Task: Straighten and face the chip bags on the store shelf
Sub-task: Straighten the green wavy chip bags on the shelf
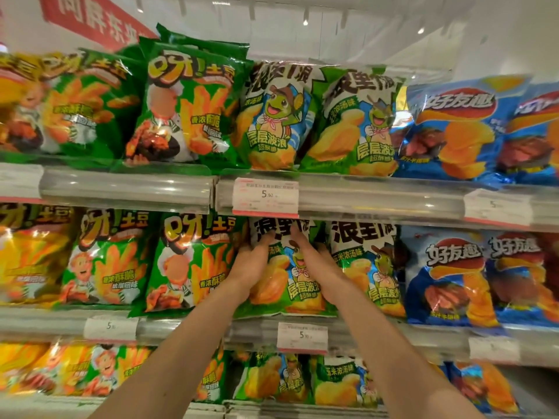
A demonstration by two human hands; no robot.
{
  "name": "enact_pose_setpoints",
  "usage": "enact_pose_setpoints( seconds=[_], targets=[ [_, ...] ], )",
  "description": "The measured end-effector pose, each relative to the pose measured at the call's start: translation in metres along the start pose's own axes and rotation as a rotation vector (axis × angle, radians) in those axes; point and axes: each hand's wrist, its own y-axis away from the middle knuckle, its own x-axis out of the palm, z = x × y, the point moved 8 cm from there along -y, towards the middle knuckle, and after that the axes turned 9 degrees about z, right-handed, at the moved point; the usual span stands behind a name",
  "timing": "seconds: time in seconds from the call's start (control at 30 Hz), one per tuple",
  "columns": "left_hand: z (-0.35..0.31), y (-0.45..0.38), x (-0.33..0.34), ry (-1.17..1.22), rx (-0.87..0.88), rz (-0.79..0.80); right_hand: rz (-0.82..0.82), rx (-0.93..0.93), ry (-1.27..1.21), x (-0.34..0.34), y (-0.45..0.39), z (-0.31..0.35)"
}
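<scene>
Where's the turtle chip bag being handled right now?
Middle shelf, centre of the head view: the turtle bag sits between both hands, a fries bag on its left.

At the centre of the frame, the left hand (pixel 252 266) and right hand (pixel 319 267) press flat against a green turtle chip bag (pixel 292 285) on the middle shelf (pixel 187 323), above a price tag (pixel 302 338).
</scene>
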Motion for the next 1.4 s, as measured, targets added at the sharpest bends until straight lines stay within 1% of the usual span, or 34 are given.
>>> enact_pose_setpoints(
  seconds=[0.13, 0.33, 0.47, 0.87, 1.1, 1.3, 1.4],
  targets=[
    [0.010, -0.011, 0.001, 0.042, -0.064, 0.020, -0.006, 0.016, 0.019, -0.002, -0.004, 0.001],
    [0.016, -0.028, 0.005, 0.008, -0.045, 0.078, 0.019, 0.007, 0.019, -0.002, -0.007, 0.001],
    [0.011, -0.020, 0.009, 0.005, -0.050, 0.075, -0.018, -0.016, 0.003, -0.007, -0.006, 0.001],
    [0.015, -0.027, 0.011, -0.016, -0.027, 0.061, -0.006, -0.023, -0.021, -0.001, -0.003, 0.004],
    [0.015, -0.025, 0.009, -0.092, -0.005, 0.071, -0.098, -0.118, 0.018, -0.008, 0.002, 0.012],
    [0.020, -0.028, 0.000, -0.096, 0.013, 0.063, -0.139, -0.139, 0.154, -0.010, 0.005, 0.024],
    [0.023, -0.030, -0.001, -0.124, 0.017, 0.044, -0.192, -0.133, 0.220, -0.013, 0.007, 0.022]
  ],
)
